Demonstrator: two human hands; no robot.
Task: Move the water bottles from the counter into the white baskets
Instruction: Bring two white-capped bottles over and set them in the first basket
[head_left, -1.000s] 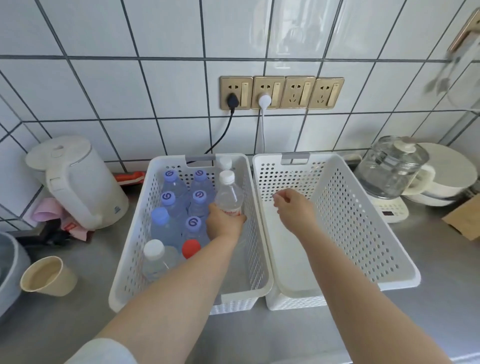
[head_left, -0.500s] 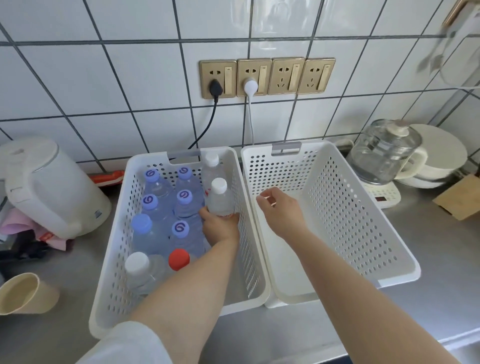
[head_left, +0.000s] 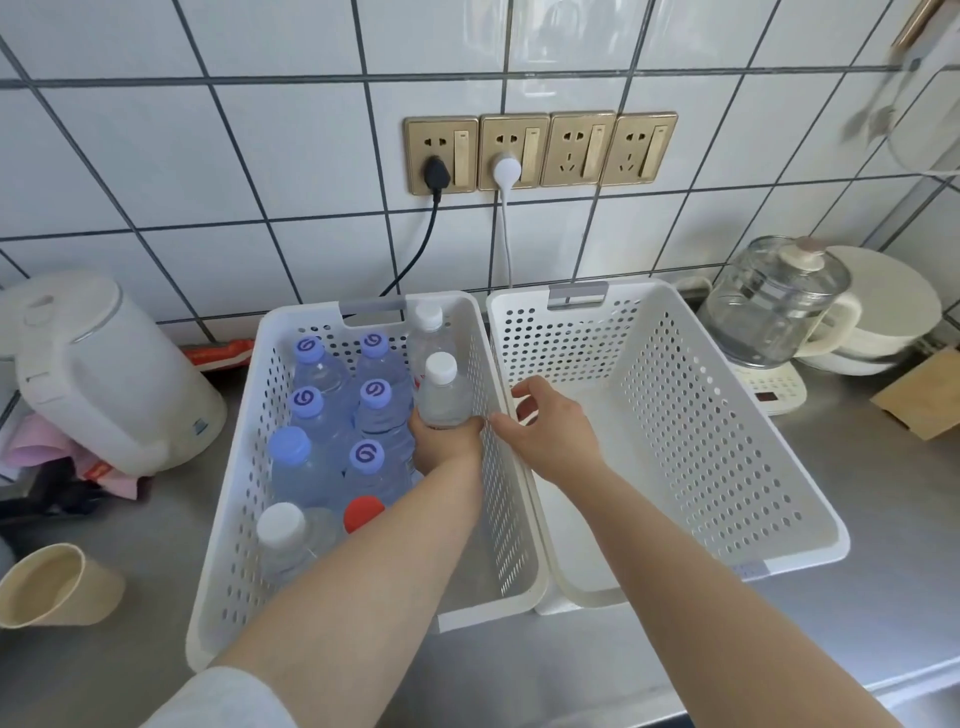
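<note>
Fingers around bottle, caps alongside.

Two baskets sit side by side on the counter, touching along their long walls: the left basket at about 9 o'clock of the right basket. Upright bottles fill the left basket's 9 o'clock half. At its 1 o'clock corner stands one bottle, and just before that the left hand holds a bottle inside the basket. The right hand is over the shared rims. A kettle stands at 9 o'clock of the baskets, a cup at 8 o'clock, a glass pot at 2 o'clock. Sockets are on the wall at 12 o'clock.
</note>
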